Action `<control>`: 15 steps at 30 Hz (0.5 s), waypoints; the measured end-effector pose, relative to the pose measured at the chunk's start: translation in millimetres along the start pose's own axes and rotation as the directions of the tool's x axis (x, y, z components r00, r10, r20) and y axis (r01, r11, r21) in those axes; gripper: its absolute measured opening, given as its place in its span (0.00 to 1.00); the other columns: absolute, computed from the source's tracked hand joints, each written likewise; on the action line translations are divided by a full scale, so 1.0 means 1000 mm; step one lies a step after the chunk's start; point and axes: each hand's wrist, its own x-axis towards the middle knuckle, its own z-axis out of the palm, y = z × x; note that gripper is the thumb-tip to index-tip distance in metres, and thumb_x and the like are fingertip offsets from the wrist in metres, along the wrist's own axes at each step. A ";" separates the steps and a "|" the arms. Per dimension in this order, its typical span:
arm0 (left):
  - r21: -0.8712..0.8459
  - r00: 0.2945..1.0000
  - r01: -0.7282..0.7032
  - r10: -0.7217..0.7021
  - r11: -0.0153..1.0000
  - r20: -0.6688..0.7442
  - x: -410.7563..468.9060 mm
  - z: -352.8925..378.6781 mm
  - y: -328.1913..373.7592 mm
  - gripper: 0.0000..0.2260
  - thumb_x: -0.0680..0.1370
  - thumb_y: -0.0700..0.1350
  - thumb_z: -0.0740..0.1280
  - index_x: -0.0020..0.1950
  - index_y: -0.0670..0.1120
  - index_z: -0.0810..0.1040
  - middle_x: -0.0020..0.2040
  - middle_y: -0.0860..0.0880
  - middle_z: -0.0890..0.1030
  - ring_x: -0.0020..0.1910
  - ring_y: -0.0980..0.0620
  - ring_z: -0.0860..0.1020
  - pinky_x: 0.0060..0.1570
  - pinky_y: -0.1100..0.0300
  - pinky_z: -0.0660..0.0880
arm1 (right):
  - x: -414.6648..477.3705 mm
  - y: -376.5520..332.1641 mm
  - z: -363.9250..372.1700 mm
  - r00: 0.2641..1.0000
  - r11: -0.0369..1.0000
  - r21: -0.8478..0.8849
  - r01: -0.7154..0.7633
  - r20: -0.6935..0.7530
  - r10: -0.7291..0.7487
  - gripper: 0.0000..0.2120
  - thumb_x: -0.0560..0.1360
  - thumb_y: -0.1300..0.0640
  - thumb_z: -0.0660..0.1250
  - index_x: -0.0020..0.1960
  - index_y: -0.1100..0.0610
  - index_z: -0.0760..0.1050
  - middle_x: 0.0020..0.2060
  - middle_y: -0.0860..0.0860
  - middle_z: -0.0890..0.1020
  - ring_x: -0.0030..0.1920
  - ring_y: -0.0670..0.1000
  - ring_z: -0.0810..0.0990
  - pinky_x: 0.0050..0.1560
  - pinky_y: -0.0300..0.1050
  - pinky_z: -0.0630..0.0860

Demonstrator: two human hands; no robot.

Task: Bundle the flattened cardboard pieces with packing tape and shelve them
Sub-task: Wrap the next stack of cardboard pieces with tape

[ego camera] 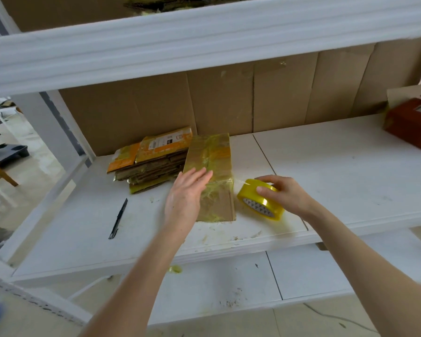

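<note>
A flat cardboard bundle [214,161] wrapped in yellowish tape lies on the white shelf [326,166]. My left hand [186,193] presses flat on its near left part with straight fingers. Just right of the bundle, my right hand [283,193] grips a yellow roll of packing tape [259,203], and a thin strip of tape runs from the roll to the bundle's right edge. Behind and to the left lies a second stack of flattened cardboard pieces [151,164] with orange printed covers.
A black utility knife [118,218] lies on the shelf left of my hands. A red-brown box [411,122] stands at the shelf's far right. Brown cardboard sheets [253,103] line the back. An upper shelf beam [180,42] overhangs; a lower shelf sits beneath.
</note>
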 end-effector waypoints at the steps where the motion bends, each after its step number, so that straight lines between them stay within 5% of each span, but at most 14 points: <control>1: -0.006 1.000 0.009 -0.009 1.000 0.002 0.000 0.001 -0.002 0.21 0.77 0.32 0.64 0.68 0.47 0.74 0.67 0.49 0.75 0.69 0.48 0.69 0.72 0.55 0.56 | 0.002 -0.001 -0.001 1.000 0.998 -0.062 -0.002 -0.028 0.001 0.15 0.75 0.48 0.69 0.60 0.51 0.79 0.52 0.49 0.82 0.54 0.53 0.79 0.55 0.52 0.78; 5: -0.008 1.000 0.015 -0.015 1.000 0.008 0.002 0.005 -0.002 0.24 0.77 0.29 0.63 0.68 0.49 0.74 0.67 0.51 0.75 0.70 0.50 0.67 0.72 0.57 0.55 | 0.006 -0.007 -0.006 0.987 0.896 -0.436 -0.078 -0.164 0.006 0.13 0.75 0.41 0.65 0.58 0.41 0.76 0.51 0.47 0.79 0.55 0.51 0.75 0.48 0.45 0.72; 11: -0.146 0.990 0.141 -0.139 0.979 0.024 -0.002 0.006 0.001 0.25 0.79 0.29 0.59 0.70 0.52 0.71 0.75 0.50 0.64 0.75 0.54 0.56 0.71 0.57 0.62 | 0.012 -0.009 0.007 0.973 0.893 -0.435 -0.117 -0.232 0.014 0.10 0.77 0.40 0.63 0.55 0.41 0.74 0.51 0.49 0.80 0.53 0.52 0.76 0.43 0.44 0.70; 15: -0.241 0.958 0.282 -0.285 0.929 0.023 -0.018 0.002 0.004 0.25 0.82 0.44 0.58 0.77 0.56 0.54 0.78 0.54 0.53 0.67 0.64 0.59 0.61 0.67 0.60 | 0.017 -0.011 0.012 0.951 0.889 -0.431 -0.156 -0.308 0.017 0.09 0.77 0.40 0.62 0.50 0.44 0.75 0.48 0.51 0.80 0.47 0.53 0.74 0.41 0.45 0.69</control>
